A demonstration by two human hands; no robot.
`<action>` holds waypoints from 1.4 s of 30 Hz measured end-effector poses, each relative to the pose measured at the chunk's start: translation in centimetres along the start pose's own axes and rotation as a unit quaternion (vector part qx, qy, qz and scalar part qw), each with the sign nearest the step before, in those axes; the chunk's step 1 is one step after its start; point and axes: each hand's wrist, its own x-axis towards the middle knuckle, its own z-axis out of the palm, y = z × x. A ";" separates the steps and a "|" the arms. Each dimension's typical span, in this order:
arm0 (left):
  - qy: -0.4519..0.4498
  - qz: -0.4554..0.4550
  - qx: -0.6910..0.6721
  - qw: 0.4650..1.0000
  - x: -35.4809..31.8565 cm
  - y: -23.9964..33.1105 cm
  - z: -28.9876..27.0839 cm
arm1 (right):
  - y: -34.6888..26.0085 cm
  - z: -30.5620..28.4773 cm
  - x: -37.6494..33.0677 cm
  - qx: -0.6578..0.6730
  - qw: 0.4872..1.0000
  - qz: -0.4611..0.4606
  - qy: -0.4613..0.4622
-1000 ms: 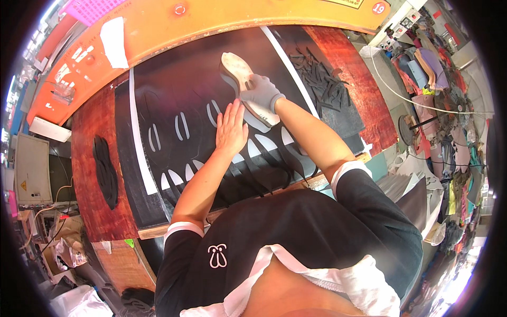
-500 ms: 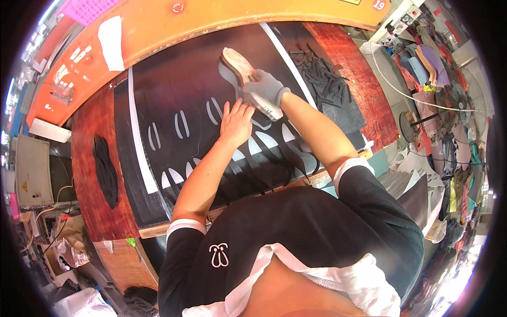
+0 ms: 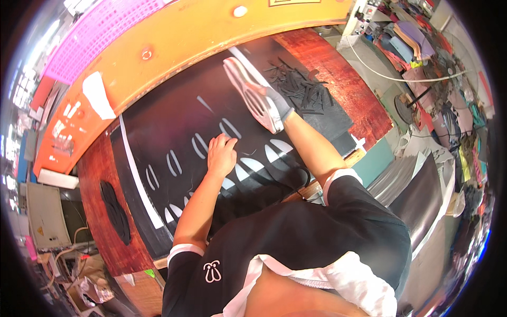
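Observation:
In my gloved right hand (image 3: 278,103) is a long sole-shaped cutting die (image 3: 257,103) with a pale rim and openings through it. The hand is closed around its right side, and the die is tilted over a black sheet (image 3: 163,127). My bare left hand (image 3: 222,154) rests on that sheet, left of the die, its fingers loosely bent and partly apart. Near its fingertips are narrow curved slits (image 3: 199,146), which show pale through the black. Pale half-oval gaps (image 3: 249,168) line the sheet's near side. I see nothing held in the left hand.
An orange machine beam (image 3: 185,39) spans the far side, a pink basket (image 3: 100,37) above it. Black strips (image 3: 301,87) are heaped at the far right. Black sole-shaped pieces (image 3: 115,211) lie on the red board (image 3: 95,174) at left. Stacked sheets (image 3: 401,182) stand at right.
The view has shifted. My right hand has moved the die to the right across the sheet and turned it. The left hand's fingers have bent, and another slit shows beyond it.

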 end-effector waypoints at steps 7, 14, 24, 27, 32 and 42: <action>0.021 0.013 0.001 1.000 0.3 -0.3 0.4 | -6.3 -5.1 -2.1 0.048 0.981 -0.174 0.066; 0.033 0.031 0.003 0.999 0.7 -0.6 0.4 | -8.3 -7.5 -3.6 -0.247 0.908 -0.106 0.322; 0.076 0.056 -0.008 0.995 0.9 -0.9 0.3 | -8.7 -9.2 -2.8 -0.660 0.563 -0.029 0.497; 0.080 0.051 -0.013 0.995 1.0 -0.9 0.4 | -8.0 -9.7 -4.5 -0.749 0.467 -0.044 0.468; 0.079 0.043 -0.007 0.996 1.3 -1.0 0.5 | -4.1 -6.7 -4.0 -0.786 0.510 -0.141 0.320; 0.077 0.044 -0.011 0.996 1.6 -1.3 0.4 | -4.4 -4.4 -0.6 -0.773 0.504 0.031 0.384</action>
